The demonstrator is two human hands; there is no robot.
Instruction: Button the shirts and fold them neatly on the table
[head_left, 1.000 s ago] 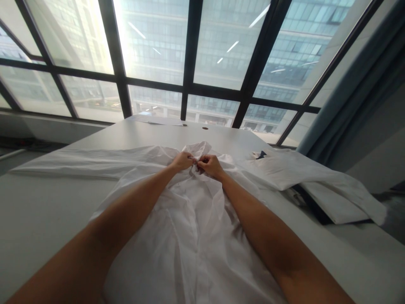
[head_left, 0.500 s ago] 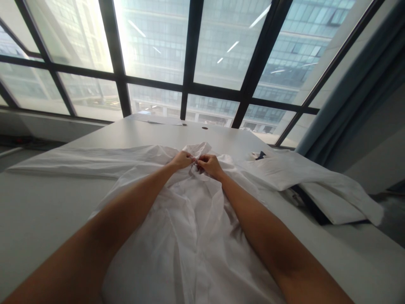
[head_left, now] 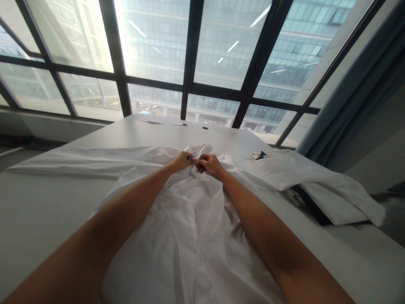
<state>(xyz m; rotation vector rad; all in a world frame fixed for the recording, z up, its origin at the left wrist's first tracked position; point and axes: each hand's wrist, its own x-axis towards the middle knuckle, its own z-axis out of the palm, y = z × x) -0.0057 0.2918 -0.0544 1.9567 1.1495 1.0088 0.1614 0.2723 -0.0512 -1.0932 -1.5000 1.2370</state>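
A white shirt (head_left: pixel 190 211) lies spread on the white table (head_left: pixel 57 211), its front placket running down the middle toward me. One long sleeve (head_left: pixel 79 158) stretches out to the left. Near the collar (head_left: pixel 199 147), my left hand (head_left: pixel 183 160) is closed, pinching the shirt's fabric. My right hand (head_left: pixel 209 164) is closed too and grips the placket edge just beside it, the fingertips of both nearly touching. A small button seems to show just below the fingers. Folds and fingers hide the exact spot being held.
To the right, more white cloth (head_left: pixel 284 166) is draped over a flat item with a dark edge (head_left: pixel 311 204). A sheet of paper (head_left: pixel 164 121) lies at the table's far edge. Large windows (head_left: pixel 158 42) stand behind, and a blue-grey curtain (head_left: pixel 348 93) hangs at right.
The fingers of both hands have shifted slightly at the collar, with the left thumb and fingertips changing their pinch. The shirt and other things stay in place.
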